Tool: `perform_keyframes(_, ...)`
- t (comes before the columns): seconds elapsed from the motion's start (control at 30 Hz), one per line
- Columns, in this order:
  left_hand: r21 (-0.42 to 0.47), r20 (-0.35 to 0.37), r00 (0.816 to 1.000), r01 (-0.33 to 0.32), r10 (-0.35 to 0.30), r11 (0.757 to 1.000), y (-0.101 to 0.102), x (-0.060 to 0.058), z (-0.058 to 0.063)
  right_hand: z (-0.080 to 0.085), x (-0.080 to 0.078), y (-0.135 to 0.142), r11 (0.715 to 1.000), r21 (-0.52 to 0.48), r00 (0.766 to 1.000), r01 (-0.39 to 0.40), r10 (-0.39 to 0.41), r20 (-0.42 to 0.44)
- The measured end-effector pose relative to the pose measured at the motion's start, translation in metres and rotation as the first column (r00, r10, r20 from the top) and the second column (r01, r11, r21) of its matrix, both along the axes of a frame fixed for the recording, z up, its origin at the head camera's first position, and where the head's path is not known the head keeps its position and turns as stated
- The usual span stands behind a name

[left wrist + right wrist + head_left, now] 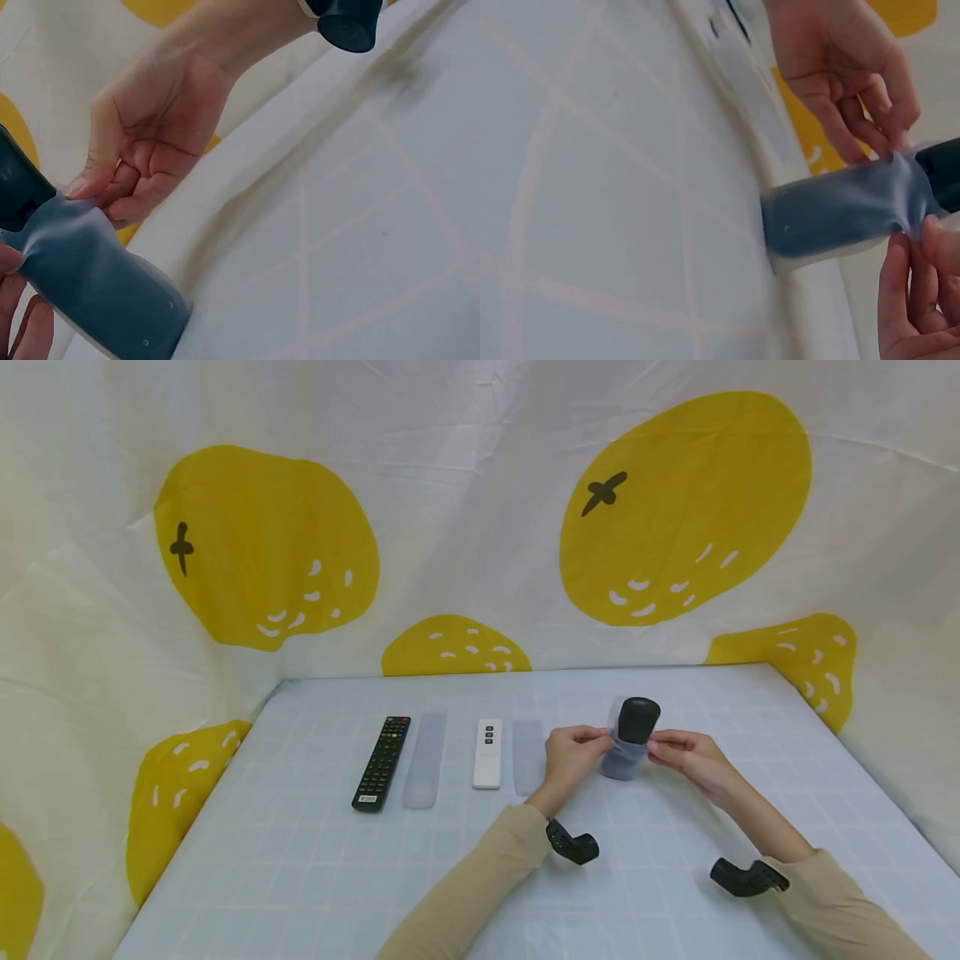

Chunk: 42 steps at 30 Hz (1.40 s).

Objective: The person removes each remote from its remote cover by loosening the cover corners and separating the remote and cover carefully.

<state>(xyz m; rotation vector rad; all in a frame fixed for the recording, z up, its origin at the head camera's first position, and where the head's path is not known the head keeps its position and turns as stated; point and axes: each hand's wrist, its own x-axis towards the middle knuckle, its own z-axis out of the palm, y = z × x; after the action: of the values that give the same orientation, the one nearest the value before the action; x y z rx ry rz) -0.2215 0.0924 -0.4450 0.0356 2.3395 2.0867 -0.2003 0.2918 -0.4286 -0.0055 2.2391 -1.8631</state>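
A black remote control [639,720] stands nearly upright, its lower part inside a soft translucent remote cover [622,763]. My left hand [576,755] pinches the cover's left edge between thumb and fingers. On the opposite side, my right hand [697,762] pinches its right edge. The cover's mouth is stretched and wrinkled between the two hands, as the right wrist view shows on the cover [840,206]. The remote's bare upper end [21,180] sticks out of it. The covered end is down at the table in both wrist views.
To the left lie a black remote [381,764] with many buttons and a flat translucent cover [425,760] beside it. Nearer are a white remote [487,754] and another translucent cover [528,756], partly behind my left hand. A pale checked cloth [300,860] covers the table; a patterned curtain [465,527] hangs behind.
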Motion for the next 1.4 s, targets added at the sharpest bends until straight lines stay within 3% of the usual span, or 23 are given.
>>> perform_keyframes(0.2, -0.029, -0.050, 0.998, -0.049, 0.047, 0.998, 0.001, -0.001, 0.003, 0.003, -0.001, -0.005, 0.993, 0.121, 0.999, 0.012, -0.007, -0.040)
perform_keyframes(0.47, -0.029, -0.082, 0.994, -0.072, 0.070, 0.997, 0.004, -0.003, 0.005, 0.012, -0.007, -0.003, 0.987, 0.150, 0.998, -0.064, 0.067, -0.017)
perform_keyframes(0.8, -0.061, -0.064, 0.994, -0.091, 0.087, 0.994, 0.004, -0.004, 0.005, 0.021, -0.014, -0.001, 0.986, 0.091, 0.985, -0.139, 0.128, 0.120)
perform_keyframes(1.1, -0.076, 0.007, 0.997, -0.077, 0.078, 0.994, 0.004, -0.006, 0.006, 0.022, -0.015, -0.002, 0.989, 0.070, 0.980, -0.129, 0.116, 0.162)
perform_keyframes(1.4, -0.080, 0.032, 0.996, -0.079, 0.082, 0.994, 0.004, -0.006, 0.004, 0.020, -0.016, -0.004, 0.993, -0.057, 0.975, -0.099, 0.108, 0.195)
